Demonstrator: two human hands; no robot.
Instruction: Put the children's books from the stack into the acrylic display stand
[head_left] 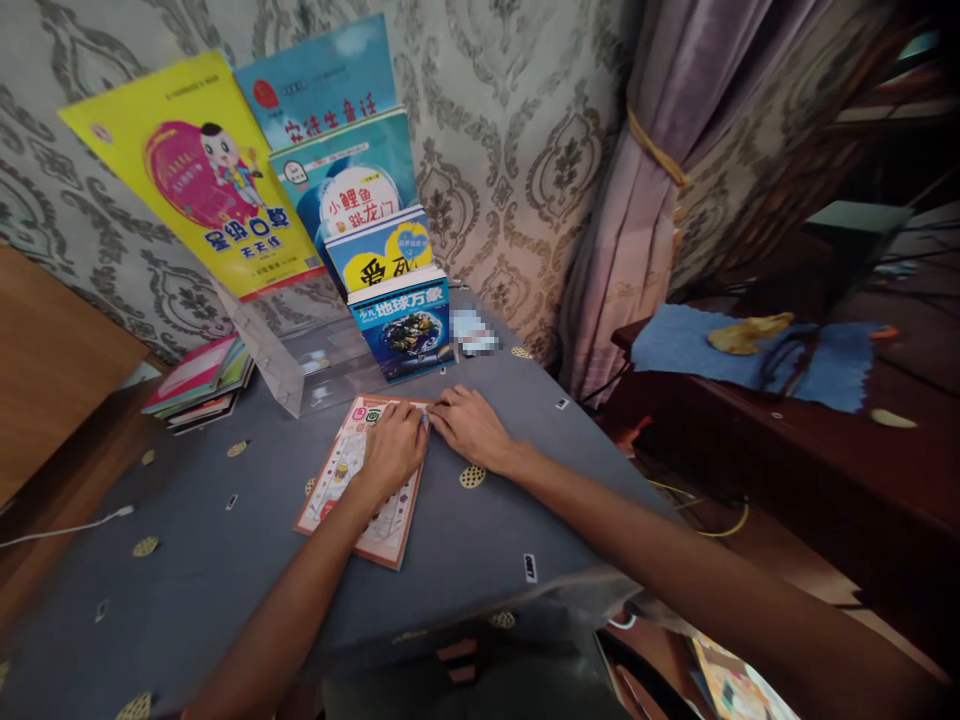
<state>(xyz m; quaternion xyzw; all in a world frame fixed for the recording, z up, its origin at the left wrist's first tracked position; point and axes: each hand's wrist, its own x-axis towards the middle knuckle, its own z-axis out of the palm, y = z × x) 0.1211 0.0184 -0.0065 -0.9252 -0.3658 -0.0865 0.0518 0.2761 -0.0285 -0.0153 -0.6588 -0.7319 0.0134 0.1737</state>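
Note:
A thin orange-bordered picture book lies on the grey tablecloth with its printed cover up. Over its upper part rests my left hand, fingers bent together near the top right corner. My right hand comes in from the right, its fingertips pinched at that same corner and meeting the left fingertips. A small bluish bit shows between the fingertips, too small to name. Just behind the hands stands a clear acrylic book stand, holding a blue book with a globe in front.
More books rise in the stand, among them a tall yellow workbook. Left of it lies a stack of booklets. A white cable crosses the table's left side. To the right, a dark red surface bears a blue cloth.

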